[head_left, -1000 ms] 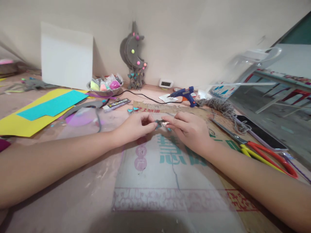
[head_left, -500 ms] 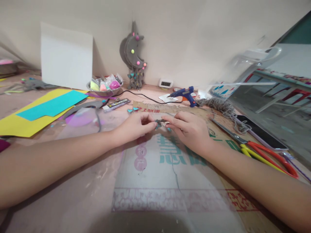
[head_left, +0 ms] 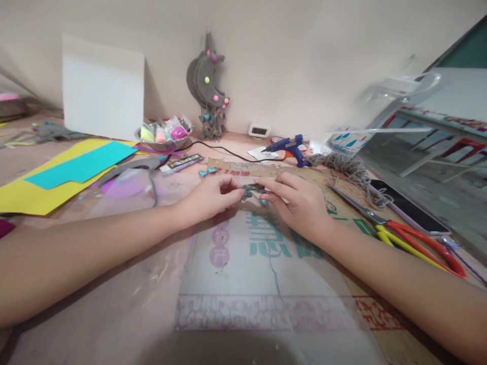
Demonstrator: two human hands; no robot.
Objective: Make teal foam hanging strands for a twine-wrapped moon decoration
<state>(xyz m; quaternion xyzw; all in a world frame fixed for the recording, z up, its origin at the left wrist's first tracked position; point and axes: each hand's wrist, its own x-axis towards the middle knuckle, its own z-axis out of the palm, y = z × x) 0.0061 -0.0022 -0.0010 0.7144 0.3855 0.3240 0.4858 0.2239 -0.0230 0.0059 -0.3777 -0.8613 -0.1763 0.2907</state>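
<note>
My left hand [head_left: 218,197] pinches one end of a small grey-and-teal piece [head_left: 247,192] between thumb and fingertips. From the other side, my right hand [head_left: 299,200] closes its thumb and fingers on a thin dark part [head_left: 258,188]; whether it belongs to the same piece or is a separate tool, I cannot tell. A small teal bit [head_left: 264,202] shows just under the right fingertips. Both hands are above a printed cardboard sheet [head_left: 232,312] covered with clear plastic. Just beyond the left hand lie small teal-and-grey pieces [head_left: 207,172].
Scissors [head_left: 380,220], a phone [head_left: 414,208] and grey yarn [head_left: 350,170] lie to the right. A blue glue gun [head_left: 291,148], a bowl of coloured clay [head_left: 163,144] and a grey moon ornament [head_left: 207,83] are at the back. Yellow sheet [head_left: 41,203] lies left; a clear jug [head_left: 380,106] stands right.
The right fingers have opened slightly around the dark part, so more of it shows. Otherwise both hands stay in nearly the same place.
</note>
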